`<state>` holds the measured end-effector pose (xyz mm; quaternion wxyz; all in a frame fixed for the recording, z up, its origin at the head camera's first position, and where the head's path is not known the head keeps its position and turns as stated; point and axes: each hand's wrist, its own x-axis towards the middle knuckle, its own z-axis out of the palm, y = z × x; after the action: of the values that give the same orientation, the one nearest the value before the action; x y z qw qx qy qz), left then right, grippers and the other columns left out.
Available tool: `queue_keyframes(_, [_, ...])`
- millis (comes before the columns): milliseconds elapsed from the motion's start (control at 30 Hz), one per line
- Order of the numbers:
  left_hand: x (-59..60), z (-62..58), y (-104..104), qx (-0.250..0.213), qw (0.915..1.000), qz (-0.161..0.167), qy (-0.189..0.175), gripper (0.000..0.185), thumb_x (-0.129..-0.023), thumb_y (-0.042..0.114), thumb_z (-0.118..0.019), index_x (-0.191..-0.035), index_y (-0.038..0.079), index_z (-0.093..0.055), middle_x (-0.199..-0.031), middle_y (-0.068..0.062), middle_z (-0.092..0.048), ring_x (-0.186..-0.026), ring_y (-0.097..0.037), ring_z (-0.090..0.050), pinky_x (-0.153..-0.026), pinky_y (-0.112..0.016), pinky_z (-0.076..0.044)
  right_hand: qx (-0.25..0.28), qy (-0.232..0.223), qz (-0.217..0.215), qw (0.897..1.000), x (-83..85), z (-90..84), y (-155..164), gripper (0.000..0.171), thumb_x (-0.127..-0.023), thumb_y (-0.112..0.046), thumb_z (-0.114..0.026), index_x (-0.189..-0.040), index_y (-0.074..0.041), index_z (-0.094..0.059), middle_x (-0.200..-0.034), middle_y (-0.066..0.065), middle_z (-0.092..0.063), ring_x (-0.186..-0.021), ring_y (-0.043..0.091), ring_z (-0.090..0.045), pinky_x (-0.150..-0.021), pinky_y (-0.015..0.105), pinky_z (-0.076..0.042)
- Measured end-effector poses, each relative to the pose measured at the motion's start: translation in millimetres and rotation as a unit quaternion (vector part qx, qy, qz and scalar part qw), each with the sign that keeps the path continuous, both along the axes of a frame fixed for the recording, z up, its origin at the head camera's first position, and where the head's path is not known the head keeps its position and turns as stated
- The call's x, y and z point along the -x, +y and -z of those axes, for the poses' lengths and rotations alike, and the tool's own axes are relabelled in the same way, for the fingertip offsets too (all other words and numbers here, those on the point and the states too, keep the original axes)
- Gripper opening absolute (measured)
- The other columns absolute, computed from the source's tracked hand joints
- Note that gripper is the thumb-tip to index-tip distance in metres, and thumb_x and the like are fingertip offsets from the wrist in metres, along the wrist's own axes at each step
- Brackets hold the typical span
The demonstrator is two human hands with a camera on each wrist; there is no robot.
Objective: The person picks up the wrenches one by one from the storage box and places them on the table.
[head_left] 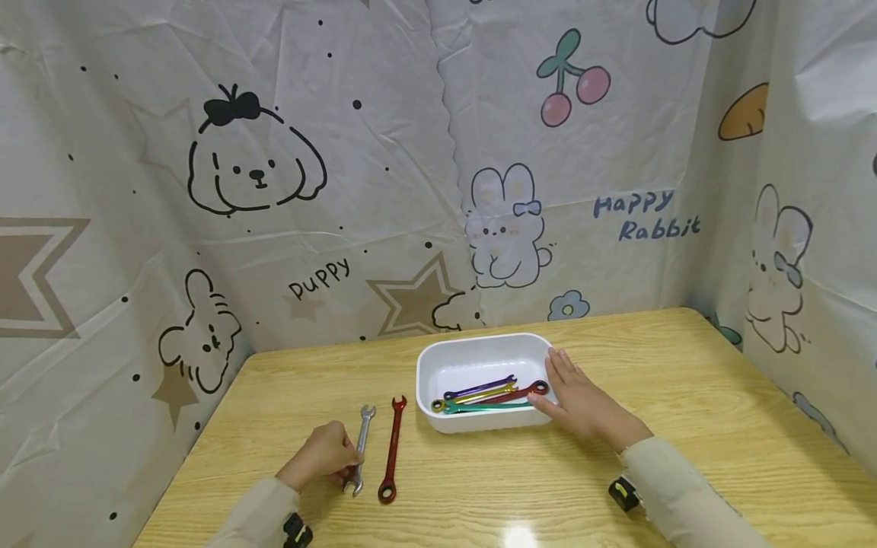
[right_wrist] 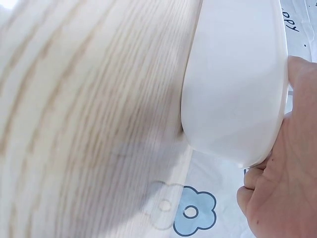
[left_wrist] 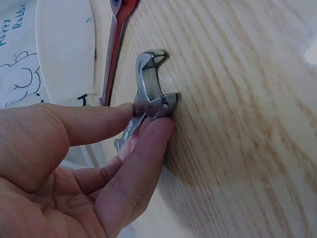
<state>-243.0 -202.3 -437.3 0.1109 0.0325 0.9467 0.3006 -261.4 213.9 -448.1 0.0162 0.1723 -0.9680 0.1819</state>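
Observation:
A silver open-end wrench (head_left: 360, 449) lies on the wooden table (head_left: 685, 426) at the front left. My left hand (head_left: 320, 455) pinches its near end between thumb and fingers (left_wrist: 143, 144); the wrench's jaw end (left_wrist: 152, 89) shows close up in the left wrist view. A red ratchet wrench (head_left: 392, 449) lies just right of it, also seen as the red wrench (left_wrist: 115, 49). A white tray (head_left: 479, 358) holds several coloured wrenches (head_left: 489, 396). My right hand (head_left: 578, 399) rests flat against the tray's right side, touching the tray wall (right_wrist: 233, 84).
Cartoon-printed cloth walls (head_left: 342, 190) close in the table at the back and both sides. Bare wood (head_left: 719, 380) stretches right of the tray and along the front edge.

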Motion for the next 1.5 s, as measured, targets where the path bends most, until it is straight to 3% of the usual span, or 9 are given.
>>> queue_keyframes(600, [1.7,-4.3,-1,-0.013,0.9995,-0.004,-0.029,0.018,-0.081,0.0,-0.071,-0.066,-0.002,-0.061,-0.059,-0.008,-0.063,-0.051,-0.016,-0.062,-0.05,-0.029,-0.056,-0.001,-0.001,-0.001,1.0,-1.1,-2.5,0,0.09,-0.097,-0.062,-0.032,-0.148,0.011,-0.016,-0.158,0.024,-0.003,-0.145,0.04,-0.001,-0.116,0.052,-0.011])
queue_keyframes(833, [6.6,-16.6,-3,0.0,0.9989,-0.007,-0.045,0.017,-0.084,0.007,-0.072,-0.071,-0.002,-0.065,-0.063,-0.008,-0.066,-0.055,-0.018,-0.065,-0.053,-0.031,-0.056,-0.003,-0.002,-0.004,1.0,-0.3,-2.1,1,0.09,-0.097,-0.061,-0.031,-0.148,0.01,-0.014,-0.158,0.024,-0.003,-0.145,0.04,0.0,-0.117,0.052,-0.011])
queue_keyframes(967, [10.3,-25.9,-1,-0.02,0.9984,-0.007,-0.053,0.017,-0.086,0.01,-0.07,-0.075,-0.001,-0.063,-0.067,-0.01,-0.064,-0.058,-0.018,-0.063,-0.056,-0.031,-0.056,-0.003,-0.004,-0.004,1.0,0.0,-1.6,1,0.09,-0.097,-0.062,-0.032,-0.148,0.01,-0.015,-0.158,0.023,-0.003,-0.145,0.04,0.0,-0.117,0.052,-0.011])
queue_keyframes(1267, [31.0,-49.9,19,-0.102,0.9915,0.065,-0.047,0.021,-0.09,0.015,-0.068,-0.097,-0.005,-0.064,-0.088,-0.013,-0.066,-0.079,-0.024,-0.065,-0.074,-0.038,-0.057,0.003,-0.008,-0.008,1.0,0.1,-3.3,1,0.092,-0.096,-0.063,-0.033,-0.148,0.011,-0.015,-0.158,0.025,-0.003,-0.145,0.04,0.0,-0.116,0.052,-0.01])
queue_keyframes(1500, [52.9,-62.1,55,-0.125,0.9872,0.098,0.02,0.027,-0.09,0.019,-0.068,-0.107,-0.001,-0.067,-0.095,-0.006,-0.069,-0.09,-0.018,-0.064,-0.082,-0.039,-0.053,-0.004,-0.001,0.001,1.0,0.1,-1.2,1,0.092,-0.096,-0.064,-0.031,-0.148,0.01,-0.015,-0.158,0.023,-0.002,-0.145,0.04,-0.001,-0.117,0.051,-0.011])
